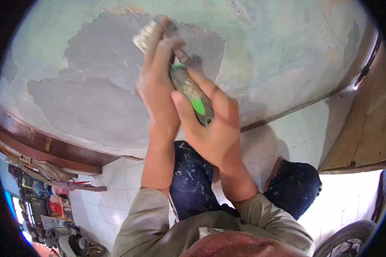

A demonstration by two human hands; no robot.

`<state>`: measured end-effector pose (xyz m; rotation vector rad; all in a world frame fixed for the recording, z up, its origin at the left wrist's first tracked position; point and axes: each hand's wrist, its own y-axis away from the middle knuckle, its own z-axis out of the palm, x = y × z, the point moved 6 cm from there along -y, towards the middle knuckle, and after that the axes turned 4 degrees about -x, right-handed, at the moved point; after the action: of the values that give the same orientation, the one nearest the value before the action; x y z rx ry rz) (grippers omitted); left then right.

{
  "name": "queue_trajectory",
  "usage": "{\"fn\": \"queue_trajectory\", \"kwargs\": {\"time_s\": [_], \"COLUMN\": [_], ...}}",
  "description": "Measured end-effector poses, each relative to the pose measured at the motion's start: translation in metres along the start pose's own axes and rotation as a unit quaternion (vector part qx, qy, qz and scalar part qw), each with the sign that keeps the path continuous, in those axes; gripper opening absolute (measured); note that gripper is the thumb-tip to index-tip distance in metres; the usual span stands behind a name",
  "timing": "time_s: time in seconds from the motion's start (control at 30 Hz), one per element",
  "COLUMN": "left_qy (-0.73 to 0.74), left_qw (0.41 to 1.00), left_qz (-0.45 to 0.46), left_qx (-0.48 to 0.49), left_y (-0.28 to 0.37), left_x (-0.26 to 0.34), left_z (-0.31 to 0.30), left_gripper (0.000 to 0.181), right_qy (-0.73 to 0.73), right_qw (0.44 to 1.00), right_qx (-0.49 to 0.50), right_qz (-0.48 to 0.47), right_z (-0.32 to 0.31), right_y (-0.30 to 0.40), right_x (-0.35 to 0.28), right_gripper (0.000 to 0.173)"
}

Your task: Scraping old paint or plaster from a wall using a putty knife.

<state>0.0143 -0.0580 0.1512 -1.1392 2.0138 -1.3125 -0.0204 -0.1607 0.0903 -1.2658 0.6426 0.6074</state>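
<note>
My right hand (217, 119) grips the dark, green-marked handle of a scraper-like hand tool (188, 86), which is caked with pale residue. Close beside the tool's upper end is my left hand (159, 74), blurred, its fingers pointing up the picture. A whitish flat piece (144, 37) shows at the left fingers; whether it is the tool's blade or a separate piece I cannot tell. Both hands are over a wall (276, 48) with worn green paint and large grey patches of filler (93, 54). The tool's tip is partly hidden by my left fingers.
A brown baseboard (51, 141) runs along the surface's lower edge at left. Pale floor tiles (115, 186) lie below. A brown wooden panel (363, 135) stands at right, a wheel (347, 241) at lower right. Shelves with goods and a motor scooter (70, 244) are at lower left.
</note>
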Motion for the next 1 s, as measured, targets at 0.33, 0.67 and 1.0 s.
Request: {"fn": "queue_trajectory", "kwargs": {"time_s": [0.33, 0.67, 1.0], "left_qy": [-0.05, 0.015, 0.011], "left_qw": [0.999, 1.0, 0.999], "left_qz": [0.011, -0.021, 0.015], "left_qx": [-0.006, -0.002, 0.04], "left_y": [-0.001, -0.02, -0.024], "left_x": [0.003, 0.005, -0.007], "left_z": [0.002, -0.009, -0.027], "left_gripper": [0.022, 0.017, 0.02], "right_qy": [0.01, -0.04, -0.048], "right_qw": [0.999, 0.998, 0.998], "right_qx": [-0.016, -0.04, -0.043], "right_qz": [0.03, 0.01, -0.028], "right_z": [0.01, 0.012, 0.03], "right_y": [-0.009, -0.017, -0.029], "right_x": [0.008, -0.001, -0.022], "right_gripper": [0.037, 0.04, 0.039]}}
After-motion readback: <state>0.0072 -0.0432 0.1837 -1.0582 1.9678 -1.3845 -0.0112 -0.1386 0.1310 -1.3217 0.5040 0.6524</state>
